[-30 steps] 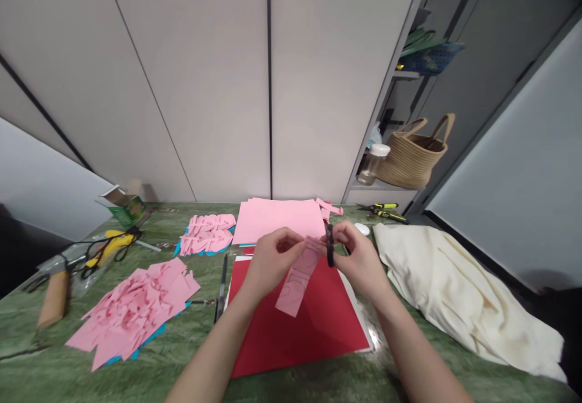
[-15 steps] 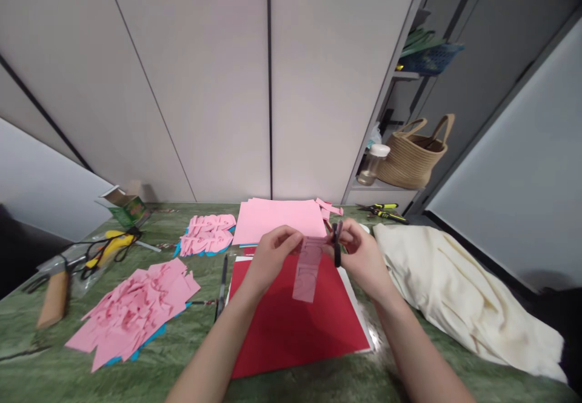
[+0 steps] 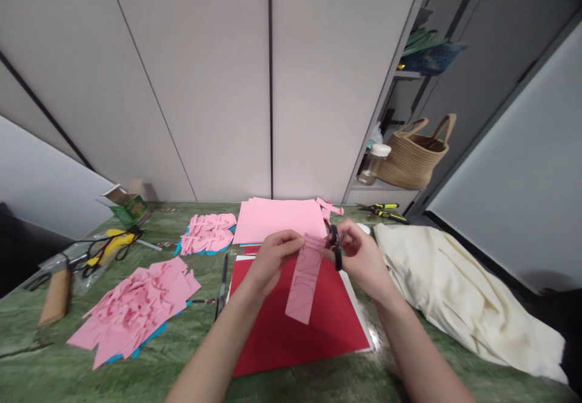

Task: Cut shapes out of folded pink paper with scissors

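So the biggest thing we've got in view is the smooth pale panels [image 3: 218,82] filling the top, split by dark seams. Below them, a mottled green tabletop [image 3: 150,385] runs across the bottom. Lower right we have a cream cloth [image 3: 450,276], soft-looking and bunched into long folds. Bottom centre there's a flat red sheet [image 3: 291,342] with white edges peeking out under it. Lower left is a heap of jagged pink scraps [image 3: 136,306], bits of blue poking out beneath. Just above the red sheet sit flat, straight-edged pink sheets [image 3: 282,218], and right of centre a coiled-weave tan basket [image 3: 411,157] with two loop handles rests on a shelf. Our left hand [image 3: 277,257] is pinching the top of the pink strip [image 3: 304,285], a thin rectangle with curvy lines drawn on it, slanting down over the red sheet near the middle. Our right hand [image 3: 361,257] grips the black-handled scissors [image 3: 336,248] right by the strip's upper end; can't tell how far apart the blades are.
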Available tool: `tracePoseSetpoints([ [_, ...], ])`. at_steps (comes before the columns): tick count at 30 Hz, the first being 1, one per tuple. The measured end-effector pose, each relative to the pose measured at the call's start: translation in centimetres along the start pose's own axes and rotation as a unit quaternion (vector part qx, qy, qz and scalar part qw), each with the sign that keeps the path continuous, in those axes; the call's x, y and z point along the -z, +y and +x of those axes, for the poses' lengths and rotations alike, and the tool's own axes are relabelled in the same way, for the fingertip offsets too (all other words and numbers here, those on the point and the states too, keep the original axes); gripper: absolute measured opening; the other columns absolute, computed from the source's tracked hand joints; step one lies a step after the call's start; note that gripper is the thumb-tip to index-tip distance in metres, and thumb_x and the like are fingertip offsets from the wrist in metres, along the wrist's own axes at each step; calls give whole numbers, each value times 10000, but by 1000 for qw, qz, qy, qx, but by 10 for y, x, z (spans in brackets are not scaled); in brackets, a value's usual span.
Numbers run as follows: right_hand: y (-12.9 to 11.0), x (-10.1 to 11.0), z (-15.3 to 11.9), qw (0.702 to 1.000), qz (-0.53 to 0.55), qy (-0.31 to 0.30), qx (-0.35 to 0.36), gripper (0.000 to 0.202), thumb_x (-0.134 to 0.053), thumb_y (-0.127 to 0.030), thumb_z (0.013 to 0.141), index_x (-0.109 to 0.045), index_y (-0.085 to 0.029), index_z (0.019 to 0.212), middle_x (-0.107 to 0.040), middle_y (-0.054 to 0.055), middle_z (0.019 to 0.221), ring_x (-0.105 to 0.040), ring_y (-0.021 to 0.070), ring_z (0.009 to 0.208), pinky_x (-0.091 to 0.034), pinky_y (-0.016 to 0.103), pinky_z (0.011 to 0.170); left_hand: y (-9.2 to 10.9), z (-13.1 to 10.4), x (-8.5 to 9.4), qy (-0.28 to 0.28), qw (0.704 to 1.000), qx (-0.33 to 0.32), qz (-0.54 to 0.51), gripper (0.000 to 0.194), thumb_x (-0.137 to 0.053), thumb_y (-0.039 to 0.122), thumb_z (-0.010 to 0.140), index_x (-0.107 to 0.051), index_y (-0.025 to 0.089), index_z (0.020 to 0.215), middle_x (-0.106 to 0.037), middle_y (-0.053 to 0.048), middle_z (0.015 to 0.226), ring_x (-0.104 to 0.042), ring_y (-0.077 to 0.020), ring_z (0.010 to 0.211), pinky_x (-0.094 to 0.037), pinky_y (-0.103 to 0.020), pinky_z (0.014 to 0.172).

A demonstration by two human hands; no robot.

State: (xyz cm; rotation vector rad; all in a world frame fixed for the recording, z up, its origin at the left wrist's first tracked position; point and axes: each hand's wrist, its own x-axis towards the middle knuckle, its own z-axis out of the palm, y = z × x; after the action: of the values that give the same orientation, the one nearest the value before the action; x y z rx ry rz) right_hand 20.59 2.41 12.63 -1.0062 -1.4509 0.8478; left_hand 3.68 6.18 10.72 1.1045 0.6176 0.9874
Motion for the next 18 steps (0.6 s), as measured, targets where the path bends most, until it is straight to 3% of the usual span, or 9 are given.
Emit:
tracePoseSetpoints([
  [3, -1, 1, -1, 1000, -5, -3, 6, 259, -669, -91, 628, -472, -203, 751, -559, -43, 708, -542, 120, 667, -433, 232, 643, -5, 3, 1, -40, 992, 80, -85, 179, -650, 276, 706, -568, 120, 674, -487, -4, 637, -438, -87, 579, -330, -213, 555],
  [6, 2, 1, -1, 1000, 0, -3, 11, 253, -652, -78, 638, -467, -205, 756, -562, -39, 710, -549, 123, 681, -433, 236, 661, -7, 4, 0, -39, 990, 85, -106, 184, -654, 280, 704, -559, 124, 680, -478, -4, 644, -431, -89, 580, -332, -215, 561],
  [12, 12, 2, 4, 999, -17, 8, 31, 250, -611, -50, 635, -468, -206, 769, -555, -37, 724, -560, 130, 709, -421, 231, 661, -5, 2, -4, -16, 999, 16, -39, 207, -602, 304, 756, -521, 130, 675, -456, 11, 646, -410, -87, 597, -325, -214, 584],
  [15, 15, 4, 5, 999, -38, -2, 2, 235, -608, -84, 664, -449, -211, 779, -556, -39, 718, -577, 138, 727, -424, 236, 671, -5, 6, 1, 29, 994, -68, 82, 184, -559, 297, 784, -528, 137, 699, -466, 17, 663, -423, -97, 635, -337, -216, 617],
  [18, 17, 9, 6, 996, -52, -61, -48, 149, -551, -143, 741, -442, -216, 811, -537, -40, 704, -595, 145, 731, -431, 244, 662, -1, 10, 14, 81, 968, -134, 197, 161, -532, 284, 793, -539, 147, 709, -498, 15, 694, -447, -110, 674, -351, -221, 643],
])
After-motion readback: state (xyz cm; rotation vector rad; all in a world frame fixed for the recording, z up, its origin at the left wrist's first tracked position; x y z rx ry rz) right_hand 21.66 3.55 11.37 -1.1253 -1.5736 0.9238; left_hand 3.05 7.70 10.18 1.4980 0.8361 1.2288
